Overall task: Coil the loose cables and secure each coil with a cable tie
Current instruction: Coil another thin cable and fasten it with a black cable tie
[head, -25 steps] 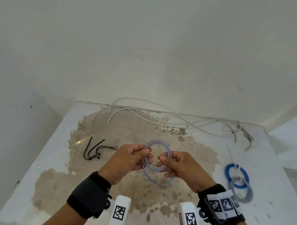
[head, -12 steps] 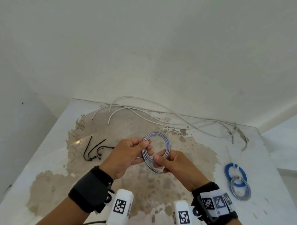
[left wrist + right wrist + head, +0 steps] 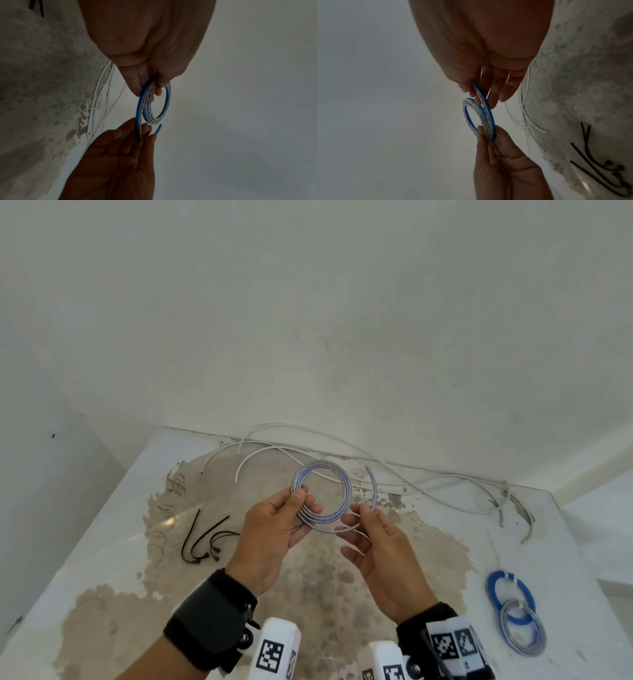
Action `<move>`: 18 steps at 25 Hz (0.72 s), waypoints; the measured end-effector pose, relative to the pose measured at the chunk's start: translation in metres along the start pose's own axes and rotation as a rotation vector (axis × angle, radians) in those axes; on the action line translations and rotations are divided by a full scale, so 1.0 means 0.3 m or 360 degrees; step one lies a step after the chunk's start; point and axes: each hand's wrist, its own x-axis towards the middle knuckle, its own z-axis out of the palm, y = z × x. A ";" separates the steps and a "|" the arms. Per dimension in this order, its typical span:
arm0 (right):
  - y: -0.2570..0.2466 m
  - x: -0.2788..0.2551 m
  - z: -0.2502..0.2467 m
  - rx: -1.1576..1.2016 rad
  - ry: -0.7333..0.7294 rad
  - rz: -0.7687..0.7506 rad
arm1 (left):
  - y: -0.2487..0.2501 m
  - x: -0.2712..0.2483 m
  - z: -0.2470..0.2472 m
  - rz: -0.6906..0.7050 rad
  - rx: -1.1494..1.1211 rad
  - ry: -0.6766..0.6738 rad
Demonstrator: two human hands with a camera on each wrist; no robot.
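I hold a small coil of blue-and-clear cable (image 3: 344, 487) upright above the table. My left hand (image 3: 294, 505) pinches the coil's left side between thumb and fingers; the coil (image 3: 150, 102) also shows in the left wrist view. My right hand (image 3: 361, 517) pinches the cable's loose last turn (image 3: 485, 104), whose free end (image 3: 373, 484) curves up to the right of the coil. Several black cable ties (image 3: 205, 537) lie on the table to the left of my hands. Long white loose cables (image 3: 445, 484) sprawl along the table's far edge.
Two finished coils lie at the right: a blue one (image 3: 507, 587) and a grey-clear one (image 3: 522, 631) overlapping it. The white table (image 3: 102, 559) has a large brown stained patch in the middle. A wall stands right behind the table.
Both hands have lifted the coil higher and farther from me. The right hand slid off the coil's lower rim and now pinches the last turn, whose free end sticks up.
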 end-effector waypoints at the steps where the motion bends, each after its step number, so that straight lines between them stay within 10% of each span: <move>1: -0.001 0.005 0.001 0.0033 -0.0025 -0.0034 | -0.001 0.002 -0.003 -0.0015 -0.0030 0.0027; 9: 0.009 -0.007 -0.013 -0.0039 -0.0225 -0.0013 | 0.030 0.045 0.009 -0.0008 -0.0213 0.0211; 18: -0.080 0.030 -0.083 -0.0295 -0.0014 -0.0177 | 0.027 -0.007 -0.009 -0.0065 0.0497 -0.0224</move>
